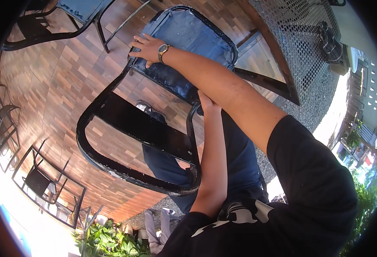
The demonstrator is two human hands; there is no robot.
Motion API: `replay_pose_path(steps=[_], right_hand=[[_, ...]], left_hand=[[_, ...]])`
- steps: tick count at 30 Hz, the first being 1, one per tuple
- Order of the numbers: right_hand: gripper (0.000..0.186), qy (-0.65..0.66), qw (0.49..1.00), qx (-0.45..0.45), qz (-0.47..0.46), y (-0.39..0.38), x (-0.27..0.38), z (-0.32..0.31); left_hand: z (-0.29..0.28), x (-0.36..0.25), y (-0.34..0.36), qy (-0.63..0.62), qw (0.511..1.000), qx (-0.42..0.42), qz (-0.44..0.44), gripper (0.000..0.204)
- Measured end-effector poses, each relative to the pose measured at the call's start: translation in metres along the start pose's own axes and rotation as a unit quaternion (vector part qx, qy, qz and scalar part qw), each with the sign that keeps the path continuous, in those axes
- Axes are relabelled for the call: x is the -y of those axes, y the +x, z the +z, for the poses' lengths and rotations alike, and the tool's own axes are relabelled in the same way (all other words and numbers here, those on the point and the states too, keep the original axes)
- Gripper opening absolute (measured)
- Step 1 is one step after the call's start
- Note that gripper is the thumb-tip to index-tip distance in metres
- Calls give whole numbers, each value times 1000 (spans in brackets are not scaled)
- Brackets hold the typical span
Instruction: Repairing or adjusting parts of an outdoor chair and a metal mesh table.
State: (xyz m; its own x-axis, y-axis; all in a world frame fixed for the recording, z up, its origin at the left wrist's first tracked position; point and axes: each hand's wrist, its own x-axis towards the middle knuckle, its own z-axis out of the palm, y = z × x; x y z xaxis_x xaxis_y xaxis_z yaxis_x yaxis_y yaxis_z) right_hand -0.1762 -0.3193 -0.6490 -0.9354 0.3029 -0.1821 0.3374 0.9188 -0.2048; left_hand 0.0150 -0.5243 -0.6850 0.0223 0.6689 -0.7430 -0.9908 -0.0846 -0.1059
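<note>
Black metal chair (145,128) with a worn blue seat pad (188,36), tipped over and held up off the reddish-brown parquet floor (68,73), backrest loop toward the wearer, seat pointing away. Gripped at two spots: right hand (147,49), wristwatch (163,50) on the wrist, laid over the near edge of the seat with fingers curled down around the frame rail; left hand (206,102) raised to the frame corner where seat meets backrest, mostly hidden behind the right forearm, so finger state there impossible to tell, probably closed on the tube. Broad black crossbar spanning the backrest, paint chipped pale along the lower curve. Dark blue trousers (240,158) and a grey shoe (144,106) seen through and below the frame. Black T-shirt (317,188) with a white print low in view. Perforated metal table (300,47) just beyond the chair at upper right, gravel beneath it. Another dark-framed chair (68,21) at upper left, well apart. More black chair frames (47,184) standing at lower left by the bright edge. Green leafy plant (107,240) at the bottom.
</note>
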Motion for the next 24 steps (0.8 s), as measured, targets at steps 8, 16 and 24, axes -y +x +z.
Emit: replay_pose_path(steps=[8, 16, 24], right_hand=[[96, -47, 994, 95, 18, -21, -8, -10], [97, -72, 987, 137, 31, -29, -11, -16], [99, -101, 985, 139, 5, -40, -25, -18]], left_hand=[[32, -5, -20, -25, 993, -113, 5, 48], [34, -8, -20, -67, 973, -220, 22, 44], [26, -4, -15, -124, 960, -242, 62, 54]])
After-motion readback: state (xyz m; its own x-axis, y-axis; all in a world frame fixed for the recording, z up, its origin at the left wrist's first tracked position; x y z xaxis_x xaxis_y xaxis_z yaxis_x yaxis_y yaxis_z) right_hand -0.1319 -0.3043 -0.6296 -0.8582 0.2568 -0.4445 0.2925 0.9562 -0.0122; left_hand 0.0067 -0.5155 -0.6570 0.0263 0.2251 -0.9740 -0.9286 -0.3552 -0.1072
